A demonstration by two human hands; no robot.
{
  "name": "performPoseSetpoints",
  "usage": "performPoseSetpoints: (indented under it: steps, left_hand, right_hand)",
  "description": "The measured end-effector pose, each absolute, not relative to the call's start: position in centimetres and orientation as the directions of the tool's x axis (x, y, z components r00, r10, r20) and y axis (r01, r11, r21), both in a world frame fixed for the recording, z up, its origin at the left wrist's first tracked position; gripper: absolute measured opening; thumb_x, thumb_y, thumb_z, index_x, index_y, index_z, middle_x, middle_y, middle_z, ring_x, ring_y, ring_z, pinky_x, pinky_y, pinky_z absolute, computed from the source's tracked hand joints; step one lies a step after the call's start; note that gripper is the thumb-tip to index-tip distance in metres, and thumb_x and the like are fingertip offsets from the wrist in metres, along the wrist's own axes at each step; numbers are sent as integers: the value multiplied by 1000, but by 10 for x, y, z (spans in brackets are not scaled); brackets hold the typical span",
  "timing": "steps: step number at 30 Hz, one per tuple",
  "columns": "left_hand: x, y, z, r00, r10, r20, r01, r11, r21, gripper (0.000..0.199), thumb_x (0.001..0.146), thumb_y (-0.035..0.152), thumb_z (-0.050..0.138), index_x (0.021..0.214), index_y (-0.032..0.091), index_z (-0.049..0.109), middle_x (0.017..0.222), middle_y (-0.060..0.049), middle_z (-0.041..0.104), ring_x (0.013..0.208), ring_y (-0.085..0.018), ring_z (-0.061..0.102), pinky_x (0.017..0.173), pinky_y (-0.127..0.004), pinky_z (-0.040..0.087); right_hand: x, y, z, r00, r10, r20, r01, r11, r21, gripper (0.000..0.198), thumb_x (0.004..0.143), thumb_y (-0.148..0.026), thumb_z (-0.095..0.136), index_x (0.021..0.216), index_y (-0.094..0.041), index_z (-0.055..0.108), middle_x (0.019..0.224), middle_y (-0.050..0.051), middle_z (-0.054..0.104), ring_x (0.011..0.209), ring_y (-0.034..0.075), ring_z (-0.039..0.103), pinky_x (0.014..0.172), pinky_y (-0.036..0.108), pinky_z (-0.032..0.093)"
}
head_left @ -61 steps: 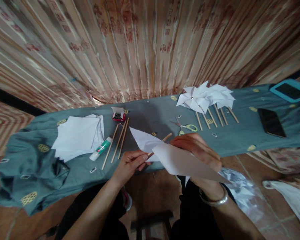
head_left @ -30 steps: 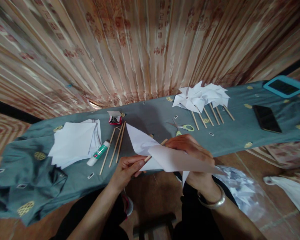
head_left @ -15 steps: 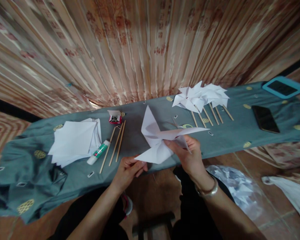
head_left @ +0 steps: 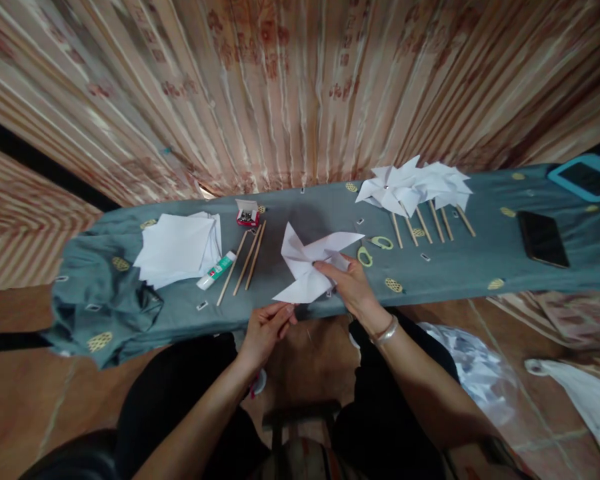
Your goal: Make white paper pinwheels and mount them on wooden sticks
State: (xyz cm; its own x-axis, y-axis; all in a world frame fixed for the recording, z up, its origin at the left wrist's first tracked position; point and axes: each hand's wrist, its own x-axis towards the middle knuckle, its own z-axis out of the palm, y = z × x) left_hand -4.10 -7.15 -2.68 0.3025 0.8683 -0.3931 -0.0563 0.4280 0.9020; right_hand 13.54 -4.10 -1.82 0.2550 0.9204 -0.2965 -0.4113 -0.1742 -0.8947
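Note:
A white paper pinwheel (head_left: 307,257) with pointed blades is in front of me over the near half of the table. My right hand (head_left: 353,283) grips it, with the thumb pressed on its centre and the other fingers behind the paper. Just under the pinwheel's lower blade, my left hand (head_left: 267,330) is closed with its fingertips together. Whether it pinches the blade's edge or a small item cannot be made out. Green-handled scissors (head_left: 365,256) lie just beyond my right hand. Thin wooden sticks (head_left: 250,260) rest to the left of the pinwheel.
On the left are a stack of white paper (head_left: 173,250), a glue tube (head_left: 216,270) and a small red box (head_left: 247,213) of metal pieces. Finished pinwheels on sticks (head_left: 413,187) lie back right. Farther right are a phone (head_left: 543,239) and a blue-framed device (head_left: 585,177).
The pinwheel has tilted flatter and been drawn slightly back, its centre under my right thumb. The scissors now show more fully. The whole view has shifted a little.

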Motion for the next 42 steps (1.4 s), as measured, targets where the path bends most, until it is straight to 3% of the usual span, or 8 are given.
performPoseSetpoints:
  steps: [7, 13, 17, 21, 28, 36, 42]
  left_hand:
    - [-50, -107, -42, 152, 872, -465, -230, 489, 842, 39, 62, 48, 79, 65, 11, 67, 55, 2, 58, 37, -1, 31, 39, -19, 16]
    - [-47, -120, -43, 147, 832, -534, -346, 549, 761, 38, 57, 43, 83, 73, 11, 70, 60, -1, 64, 37, -3, 41, 37, -18, 24]
    - [-46, -120, -38, 185, 854, -486, -418, 517, 748, 32, 58, 33, 84, 79, 12, 72, 73, -3, 69, 49, -6, 54, 45, -18, 39]
    - [-48, -121, -35, 240, 844, -480, -473, 533, 701, 35, 56, 30, 84, 84, 12, 72, 73, -5, 69, 65, -14, 64, 57, -22, 50]
    - [-53, -106, -28, 229, 890, -394, -546, 453, 705, 55, 65, 50, 77, 108, 17, 70, 106, -10, 72, 91, -26, 67, 73, -34, 56]
    - [-36, -63, -22, 273, 849, -451, -406, 527, 746, 44, 49, 36, 89, 82, 10, 75, 70, -6, 74, 59, -15, 66, 60, -23, 52]
    - [-28, -55, -35, 301, 821, -485, -389, 570, 723, 42, 45, 33, 91, 77, 10, 75, 67, -6, 74, 54, -13, 64, 57, -23, 50]
  right_hand:
    - [115, -48, -34, 108, 921, -374, -416, -299, -859, 32, 47, -32, 87, 70, -15, 71, 64, -1, 70, 54, 10, 56, 54, 23, 43]
    - [109, -52, -33, 52, 935, -350, -375, -306, -875, 32, 48, -33, 86, 70, -15, 71, 64, 0, 70, 54, 11, 57, 54, 24, 44]
    - [111, -52, -32, 19, 946, -324, -384, -292, -876, 32, 50, -33, 86, 74, -16, 72, 70, 1, 72, 58, 13, 60, 58, 25, 47]
    - [113, -54, -33, 8, 946, -325, -383, -297, -875, 31, 51, -33, 86, 73, -17, 72, 69, 0, 72, 57, 12, 60, 57, 25, 46]
    - [112, -60, -29, -15, 940, -341, -370, -322, -872, 30, 51, -32, 85, 71, -16, 71, 64, -1, 69, 53, 10, 56, 55, 24, 44]
    - [117, -58, -24, 10, 941, -338, -334, -316, -888, 30, 51, -34, 85, 70, -16, 69, 62, -2, 67, 51, 9, 53, 52, 23, 43]
    - [121, -56, -26, 50, 932, -359, -282, -332, -900, 29, 50, -34, 84, 67, -16, 68, 58, -3, 63, 49, 8, 48, 48, 22, 36]
